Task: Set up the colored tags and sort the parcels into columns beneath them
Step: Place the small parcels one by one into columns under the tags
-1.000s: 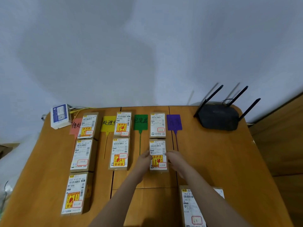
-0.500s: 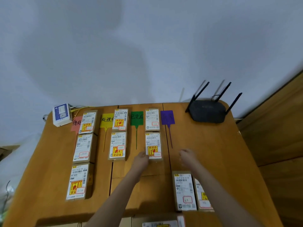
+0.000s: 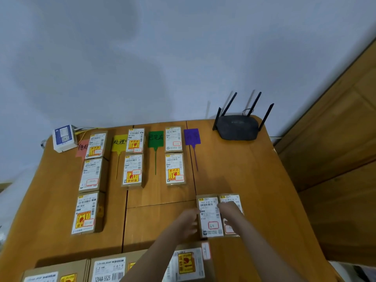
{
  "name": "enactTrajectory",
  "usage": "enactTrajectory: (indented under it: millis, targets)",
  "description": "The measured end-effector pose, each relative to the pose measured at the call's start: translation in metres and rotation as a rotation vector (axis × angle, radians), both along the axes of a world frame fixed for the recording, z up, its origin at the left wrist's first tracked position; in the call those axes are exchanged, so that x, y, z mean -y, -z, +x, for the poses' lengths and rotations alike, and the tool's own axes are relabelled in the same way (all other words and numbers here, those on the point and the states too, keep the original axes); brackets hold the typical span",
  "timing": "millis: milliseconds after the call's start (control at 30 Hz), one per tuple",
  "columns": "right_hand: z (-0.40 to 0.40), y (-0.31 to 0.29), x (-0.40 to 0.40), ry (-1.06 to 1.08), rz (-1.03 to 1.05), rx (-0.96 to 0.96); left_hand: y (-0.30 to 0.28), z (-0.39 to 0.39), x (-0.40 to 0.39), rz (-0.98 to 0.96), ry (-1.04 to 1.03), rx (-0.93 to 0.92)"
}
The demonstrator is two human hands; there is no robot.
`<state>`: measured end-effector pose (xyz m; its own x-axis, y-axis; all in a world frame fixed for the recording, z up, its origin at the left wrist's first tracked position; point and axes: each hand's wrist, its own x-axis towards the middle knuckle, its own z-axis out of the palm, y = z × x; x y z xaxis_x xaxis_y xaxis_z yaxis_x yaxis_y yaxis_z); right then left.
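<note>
Pale grey wall (image 3: 162, 58) behind, wood panelling (image 3: 335, 149) to the right. Wooden table (image 3: 254, 180) filling lower frame, seams running front to back.

Black router (image 3: 237, 129) with four antennas at far right corner. White box (image 3: 64, 138) with blue label at far left corner, yellow cable beside it.

Large cardboard boxes (image 3: 105, 269) along near edge, partly cut off; one more with a yellow sticker (image 3: 186, 263) under the left forearm.

Sorted parcels in three columns: three in left column (image 3: 89, 180), two in middle column (image 3: 133, 157), two in third column (image 3: 174, 155). Nothing under the purple tag.

Two unsorted parcels side by side, touching, near the front right: left parcel (image 3: 209, 215), right parcel (image 3: 232, 202), partly hidden by the right hand.

Tags along far edge: pink tag (image 3: 82, 148) mostly covered by first parcel, yellow tag (image 3: 119, 143), green tag (image 3: 155, 138), purple tag (image 3: 192, 136), tails pointing toward the camera.

Left hand (image 3: 188, 220) against left edge of the left parcel, fingers curled on its side. Right hand (image 3: 228, 210) over the seam between the two parcels, fingers on the right edge of the left parcel; grip closed on it from both sides, parcel on the table.
</note>
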<state>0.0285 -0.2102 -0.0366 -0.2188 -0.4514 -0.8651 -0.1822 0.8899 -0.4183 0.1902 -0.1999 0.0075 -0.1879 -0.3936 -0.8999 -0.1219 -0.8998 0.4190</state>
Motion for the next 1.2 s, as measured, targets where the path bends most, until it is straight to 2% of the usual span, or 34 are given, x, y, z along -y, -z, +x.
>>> enactTrajectory:
  millis: [100,233,400,600,800,1033,1200]
  targets:
    - [0.006,-0.004,0.002,-0.023,0.027,0.016,-0.001,-0.007,0.001,-0.01,-0.003,0.006]
    - [0.013,-0.018,0.001,0.058,0.01,0.08,-0.011,-0.005,0.004,-0.056,-0.016,0.034]
    - [0.018,-0.053,0.005,0.067,-0.126,0.161,-0.038,0.017,0.011,-0.221,-0.021,0.013]
    - [0.028,-0.141,-0.002,0.037,-0.376,0.224,-0.11,0.044,0.002,-0.491,-0.125,0.016]
    - [0.043,-0.242,-0.03,-0.128,-0.715,0.267,-0.191,0.074,-0.03,-0.753,-0.18,-0.016]
    - [0.077,-0.298,-0.066,-0.195,-0.834,0.342,-0.251,0.12,-0.083,-0.919,-0.283,0.001]
    - [0.117,-0.32,-0.088,-0.199,-0.895,0.327,-0.279,0.163,-0.115,-1.026,-0.249,-0.009]
